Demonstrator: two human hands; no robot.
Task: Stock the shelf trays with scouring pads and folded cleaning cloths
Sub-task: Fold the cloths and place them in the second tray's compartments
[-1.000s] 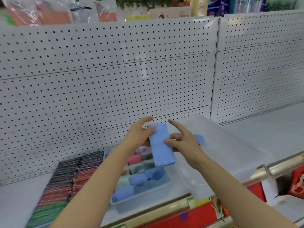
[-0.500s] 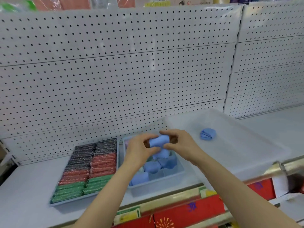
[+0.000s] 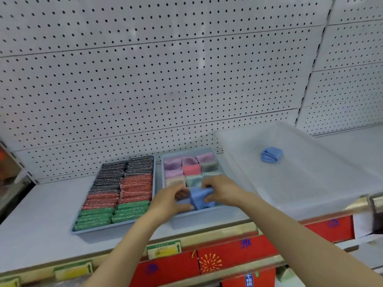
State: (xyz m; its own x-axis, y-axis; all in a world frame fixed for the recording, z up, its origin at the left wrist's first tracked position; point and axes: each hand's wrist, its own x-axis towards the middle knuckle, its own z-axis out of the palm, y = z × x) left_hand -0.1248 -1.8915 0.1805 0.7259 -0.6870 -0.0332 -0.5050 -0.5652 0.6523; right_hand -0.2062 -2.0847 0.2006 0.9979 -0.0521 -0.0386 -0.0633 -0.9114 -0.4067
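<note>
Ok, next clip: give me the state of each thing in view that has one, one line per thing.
left hand: grips the blue cloth
right hand: grips the blue cloth
blue cloth: folded, being pressed into the cloth tray's near row
cloth tray: nearly full of folded cloths
scouring pad tray: full; black, red, green rows
clear bin: open, one folded blue cloth left

Bare forearms — no sleeves, gloves.

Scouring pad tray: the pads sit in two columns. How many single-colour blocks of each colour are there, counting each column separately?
black pads: 2 blocks
red pads: 2 blocks
green pads: 2 blocks
Total: 6 blocks
</note>
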